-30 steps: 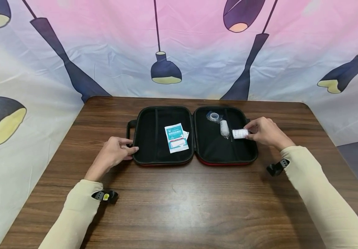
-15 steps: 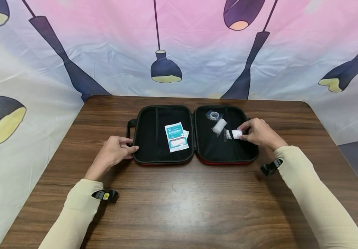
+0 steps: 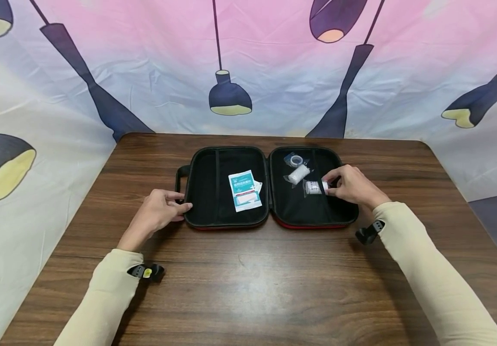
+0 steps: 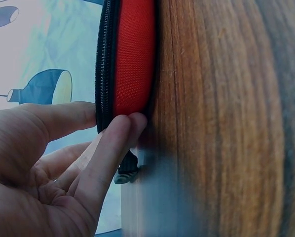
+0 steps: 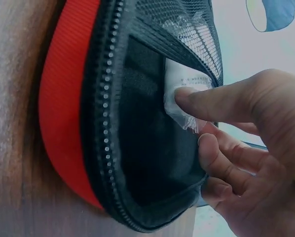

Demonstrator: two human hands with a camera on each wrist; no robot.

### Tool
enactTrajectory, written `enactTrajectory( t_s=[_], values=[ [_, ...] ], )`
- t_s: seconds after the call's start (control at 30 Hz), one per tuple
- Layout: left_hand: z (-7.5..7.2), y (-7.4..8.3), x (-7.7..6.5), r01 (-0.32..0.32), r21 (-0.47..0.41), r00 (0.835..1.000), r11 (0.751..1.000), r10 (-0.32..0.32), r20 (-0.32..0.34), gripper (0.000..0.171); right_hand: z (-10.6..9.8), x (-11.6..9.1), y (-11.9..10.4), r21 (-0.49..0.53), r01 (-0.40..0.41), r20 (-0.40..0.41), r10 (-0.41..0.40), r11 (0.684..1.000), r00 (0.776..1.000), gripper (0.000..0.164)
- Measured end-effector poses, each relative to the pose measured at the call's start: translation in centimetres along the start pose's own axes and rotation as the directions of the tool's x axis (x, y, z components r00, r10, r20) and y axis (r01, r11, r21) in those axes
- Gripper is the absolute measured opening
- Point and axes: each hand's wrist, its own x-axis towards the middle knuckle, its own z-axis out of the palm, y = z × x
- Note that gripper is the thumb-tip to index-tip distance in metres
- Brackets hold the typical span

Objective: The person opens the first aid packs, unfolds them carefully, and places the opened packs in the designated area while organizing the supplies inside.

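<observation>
A black-lined zip case (image 3: pixel 202 192) with a red outer shell lies open flat on the table. My left hand (image 3: pixel 159 211) pinches its left edge beside the handle; in the left wrist view, fingertips press the red side (image 4: pixel 135 59) and zipper rim. My right hand (image 3: pixel 352 185) pinches the right end of a plastic-wrapped bandage roll (image 3: pixel 314 187) between thumb and fingers. Part of that roll is tucked under the mesh pocket (image 5: pixel 152 32) of the right half. Another wrapped bandage roll (image 3: pixel 298 174) and a bagged tape roll (image 3: pixel 296 161) lie inside the pocket.
Teal-and-white packets (image 3: pixel 245 191) lie in the left half of the case. A black carry handle (image 3: pixel 181 177) sticks out at its left side. The wooden table (image 3: pixel 248 278) extends toward me, and a printed cloth (image 3: pixel 166 96) hangs behind it.
My right hand has moved left, sliding the bandage roll under the mesh pocket. The other bandage roll has shifted left and turned toward the tape roll. My left hand has stayed in place.
</observation>
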Motion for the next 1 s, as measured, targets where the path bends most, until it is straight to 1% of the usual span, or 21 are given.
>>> enactTrajectory(
  t_s=[0.1,0.2,0.3,0.37,0.43,0.53,0.63,1.0],
  values=[
    [0.0,0.0,0.0,-0.002,-0.001,1.000,1.000,0.002,0.000,0.059,-0.1,-0.1,0.1,-0.002,0.011,0.009,-0.011,1.000,1.000,0.026],
    [0.0,-0.1,0.0,-0.006,-0.002,1.000,1.000,0.006,0.001,0.058,-0.5,-0.4,0.2,-0.009,0.017,0.029,-0.016,1.000,0.999,0.035],
    [-0.1,-0.1,0.0,-0.007,-0.015,1.000,1.000,0.007,0.003,0.058,-1.1,-0.8,0.4,-0.006,-0.004,0.035,0.004,1.000,0.999,0.041],
    [-0.2,-0.1,0.0,-0.010,-0.022,1.000,1.000,0.010,0.002,0.058,-1.3,-1.0,0.5,0.011,-0.031,0.029,0.031,0.999,0.999,0.038],
    [-0.2,-0.1,0.0,-0.014,-0.024,1.000,1.000,0.014,0.000,0.058,-1.4,-1.1,0.6,0.032,-0.039,0.021,0.039,0.999,0.999,0.032],
    [-0.3,-0.1,0.0,-0.018,-0.013,1.000,1.000,0.018,-0.004,0.059,-1.3,-0.9,0.5,0.062,-0.038,0.024,0.037,0.997,0.999,0.022],
    [-0.3,0.0,0.0,-0.016,-0.011,1.000,1.000,0.016,-0.002,0.059,-0.9,-0.7,0.4,0.071,-0.035,0.023,0.034,0.997,0.999,0.019],
    [-0.1,0.0,0.0,-0.008,-0.013,1.000,1.000,0.008,0.007,0.059,0.2,0.0,0.0,0.094,-0.032,0.031,0.029,0.995,0.999,0.022]
  ],
)
